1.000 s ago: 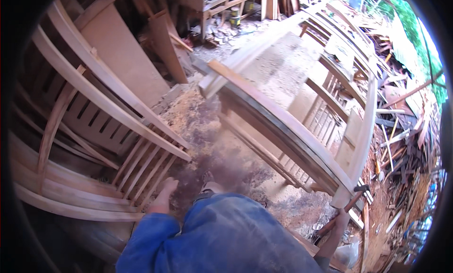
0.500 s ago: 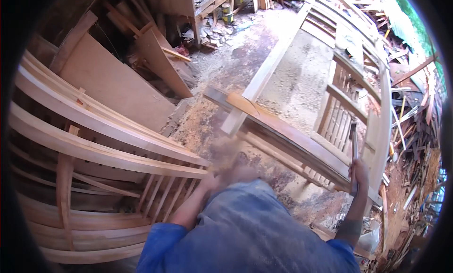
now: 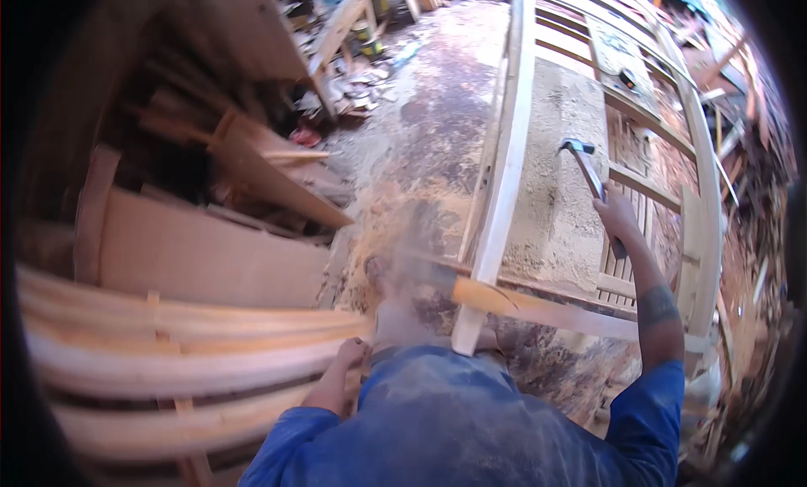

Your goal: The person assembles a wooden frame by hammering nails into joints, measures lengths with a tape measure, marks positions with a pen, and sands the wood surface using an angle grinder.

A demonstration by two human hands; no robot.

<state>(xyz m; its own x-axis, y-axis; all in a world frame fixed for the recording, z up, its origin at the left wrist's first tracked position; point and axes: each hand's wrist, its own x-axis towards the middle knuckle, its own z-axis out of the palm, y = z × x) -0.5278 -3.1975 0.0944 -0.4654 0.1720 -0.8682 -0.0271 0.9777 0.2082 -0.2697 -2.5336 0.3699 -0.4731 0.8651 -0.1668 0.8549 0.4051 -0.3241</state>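
head view: the right hand [image 3: 618,214] has its grip wrapped around the handle of a hammer [image 3: 588,172], which reaches out over the dusty panel [image 3: 555,201] within a pale wooden frame [image 3: 517,134]; whether the hammer touches the panel, i cannot tell. the left hand [image 3: 353,352] is low, fingers curled, beside the ends of the blurred curved rails [image 3: 218,357]; i cannot tell whether its grip is pinching one of them or only resting there. a board with an orange end [image 3: 546,309] lies across the near end of the frame. the step in hand looks more like holding the hammer out over the frame than striking. the next move would seem to call for a firm hold and a hammer head clear of the frame.
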